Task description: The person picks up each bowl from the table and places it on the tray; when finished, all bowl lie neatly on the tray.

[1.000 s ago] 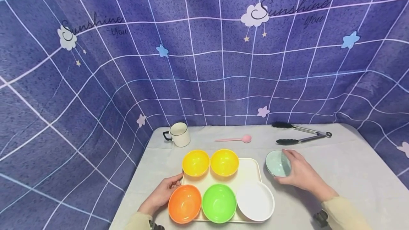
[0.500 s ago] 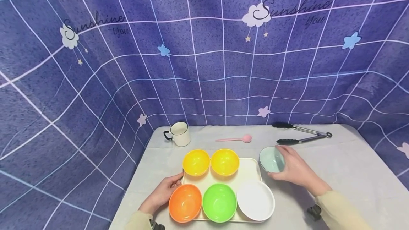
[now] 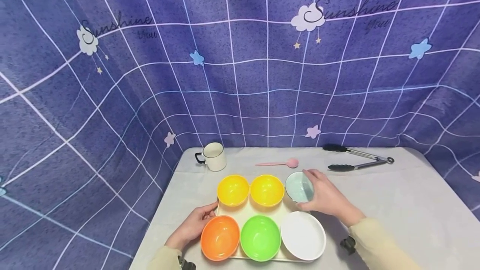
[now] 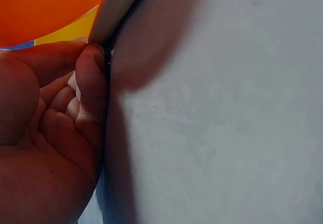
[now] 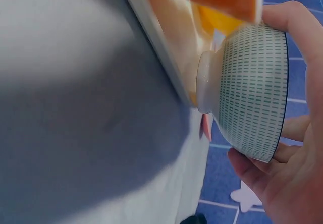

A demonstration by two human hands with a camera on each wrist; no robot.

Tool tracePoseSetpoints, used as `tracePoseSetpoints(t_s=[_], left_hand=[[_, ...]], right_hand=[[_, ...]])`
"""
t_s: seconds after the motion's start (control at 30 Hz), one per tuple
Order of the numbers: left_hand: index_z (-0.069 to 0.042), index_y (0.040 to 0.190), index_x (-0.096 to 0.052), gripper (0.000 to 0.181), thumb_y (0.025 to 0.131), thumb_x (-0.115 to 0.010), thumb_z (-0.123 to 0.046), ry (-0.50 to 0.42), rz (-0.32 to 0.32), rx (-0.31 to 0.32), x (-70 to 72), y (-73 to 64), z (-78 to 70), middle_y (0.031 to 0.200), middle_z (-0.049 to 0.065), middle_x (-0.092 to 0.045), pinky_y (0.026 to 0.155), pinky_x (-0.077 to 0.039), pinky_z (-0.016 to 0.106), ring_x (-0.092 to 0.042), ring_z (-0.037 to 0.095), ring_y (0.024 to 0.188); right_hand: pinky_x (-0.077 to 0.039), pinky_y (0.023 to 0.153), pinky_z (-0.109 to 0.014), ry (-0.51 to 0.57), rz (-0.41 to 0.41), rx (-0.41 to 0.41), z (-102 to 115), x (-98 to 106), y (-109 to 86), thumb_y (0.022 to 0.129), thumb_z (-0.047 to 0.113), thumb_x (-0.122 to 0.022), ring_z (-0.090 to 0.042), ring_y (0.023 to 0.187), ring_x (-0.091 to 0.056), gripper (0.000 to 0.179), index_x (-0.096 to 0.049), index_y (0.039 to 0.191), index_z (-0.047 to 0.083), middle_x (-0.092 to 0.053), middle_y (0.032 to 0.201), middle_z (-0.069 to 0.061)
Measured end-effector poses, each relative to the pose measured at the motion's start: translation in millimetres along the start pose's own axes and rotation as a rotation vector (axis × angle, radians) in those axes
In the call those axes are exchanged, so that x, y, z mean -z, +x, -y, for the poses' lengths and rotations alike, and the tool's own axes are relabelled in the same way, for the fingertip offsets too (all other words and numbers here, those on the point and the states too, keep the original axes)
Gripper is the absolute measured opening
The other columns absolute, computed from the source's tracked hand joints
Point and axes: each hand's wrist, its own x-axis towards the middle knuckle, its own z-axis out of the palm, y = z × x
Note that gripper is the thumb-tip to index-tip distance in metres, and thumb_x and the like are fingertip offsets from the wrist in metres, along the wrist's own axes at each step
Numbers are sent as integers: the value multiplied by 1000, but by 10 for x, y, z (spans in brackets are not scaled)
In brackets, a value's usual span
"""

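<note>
A small pale-green bowl (image 3: 299, 187) is at the back right corner of the cream tray (image 3: 247, 211). My right hand (image 3: 326, 193) grips it by the rim, thumb on the near side, fingers on the far side. In the right wrist view, the bowl (image 5: 255, 90) has a dashed green pattern and a white foot close to the tray's edge; whether they touch I cannot tell. At the tray's left edge, my left hand (image 3: 193, 223) pinches its side with thumb and index finger, beside the orange bowl (image 3: 220, 238). In the left wrist view, its fingers (image 4: 91, 77) are curled at the edge.
Two yellow bowls (image 3: 233, 191) stand along the tray's back. A green bowl (image 3: 260, 238) and a white bowl (image 3: 303, 236) fill its front beside the orange one. Behind are a cream mug (image 3: 214, 157), a pink spoon (image 3: 279, 163) and black-tipped tongs (image 3: 356, 158).
My right hand has carried the pale-green bowl leftward, from the tablecloth right of the tray to the tray's back right corner. The left hand stays at the tray's edge.
</note>
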Motion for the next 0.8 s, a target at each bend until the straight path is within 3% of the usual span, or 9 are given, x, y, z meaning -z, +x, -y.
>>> tracePoseSetpoints(t_s=[0.1,0.17,0.4,0.8], left_hand=[[-4,153,-52,52,104,-64,-17,0,5,-4,-36,0,-29,97,1,-65,101,-49,38,-58,18,103],[-2,153,-51,54,103,-64,-16,3,10,-3,-52,4,-44,97,0,-65,99,-49,33,-57,17,103],[6,152,-48,55,102,-64,-10,-44,34,-33,-82,19,-81,93,4,-61,78,-48,24,-56,18,88],[7,151,-49,55,101,-66,-10,-72,34,-23,-71,33,-45,92,4,-59,70,-47,23,-54,18,84]], right_hand=[[-48,101,-60,-11,6,0,12,-46,-11,60,48,-95,-46,124,-55,109,-54,142,-10,-55,137,-30],[-47,102,-60,-9,11,1,15,-67,-18,60,48,-95,-47,125,-55,109,-53,142,-11,-55,137,-30],[-46,103,-62,4,40,-19,-11,-105,-38,62,51,-95,-48,128,-53,111,-52,143,-11,-53,140,-31],[-41,107,-63,64,106,-35,-44,-87,-10,65,61,-94,-49,134,-48,120,-47,149,-9,-49,146,-32]])
